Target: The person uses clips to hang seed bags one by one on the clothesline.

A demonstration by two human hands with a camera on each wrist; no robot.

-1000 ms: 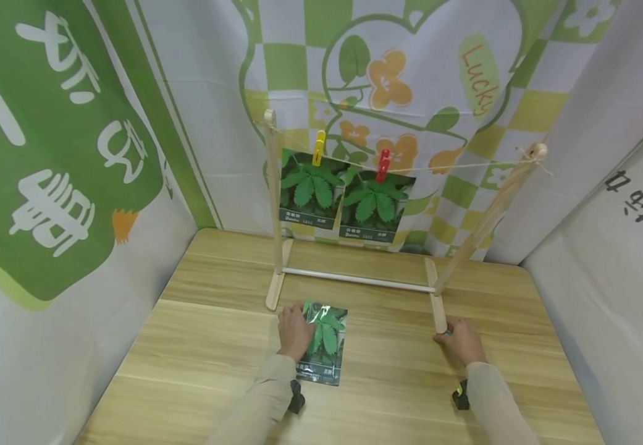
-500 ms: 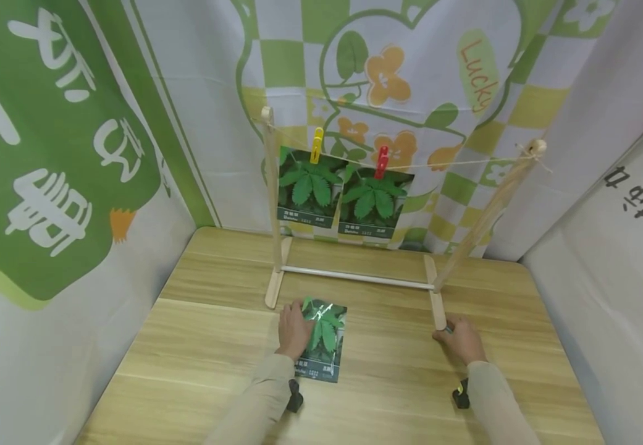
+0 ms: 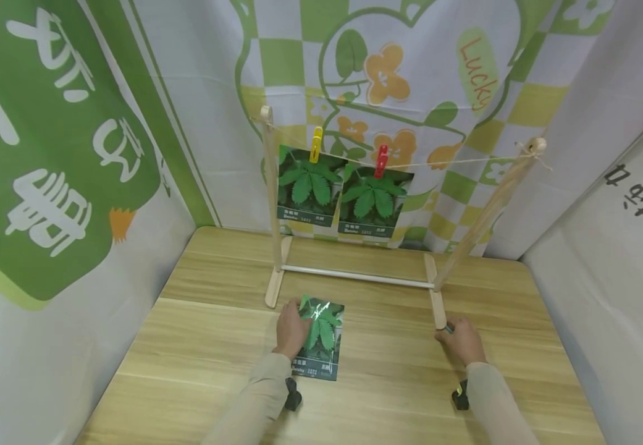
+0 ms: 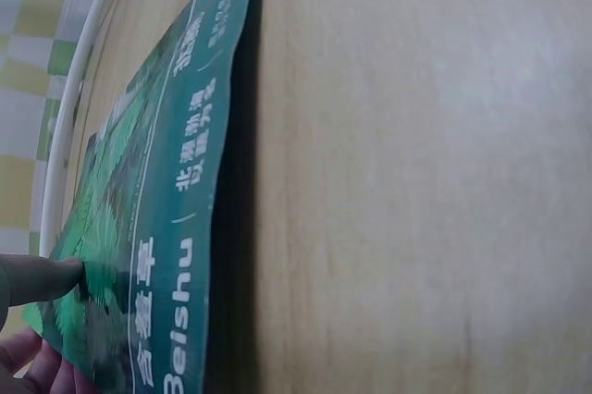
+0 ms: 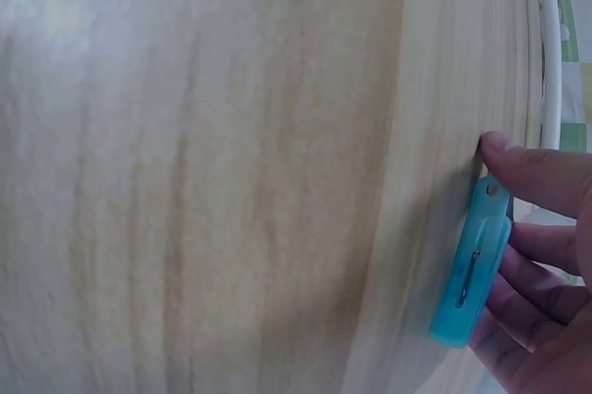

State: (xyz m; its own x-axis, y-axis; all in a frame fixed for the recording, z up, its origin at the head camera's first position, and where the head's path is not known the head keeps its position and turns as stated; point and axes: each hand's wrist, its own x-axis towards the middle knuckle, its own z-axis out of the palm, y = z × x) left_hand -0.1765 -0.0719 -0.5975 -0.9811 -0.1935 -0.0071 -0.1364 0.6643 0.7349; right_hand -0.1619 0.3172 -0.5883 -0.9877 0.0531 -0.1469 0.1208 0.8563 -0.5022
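At the left edge of a green seed packet with a leaf picture [image 3: 327, 337], my left hand [image 3: 291, 330] pinches it, thumb on top and fingers underneath. In the left wrist view the packet [image 4: 185, 181] has its near edge a little raised, with a dark shadow below it. My right hand [image 3: 464, 343] holds a blue clothespin [image 5: 470, 269] between thumb and fingers, close to the front end of the rack's right foot [image 3: 438, 309]. Two similar packets hang from the rack's string, one under a yellow clothespin [image 3: 315, 146], the other under a red clothespin [image 3: 380, 162].
The wooden rack has a left post [image 3: 273, 198], a slanting right post [image 3: 482, 219] and a white bottom bar [image 3: 354, 275]. It stands on the wood-grain table [image 3: 393, 383] near the back edge. Patterned curtains [image 3: 282, 68] enclose the table behind and at both sides.
The head view has shifted slightly. My left hand and the packet have crept a touch toward the rack, grip unchanged; my right hand stays by the rack's foot with the blue clothespin.
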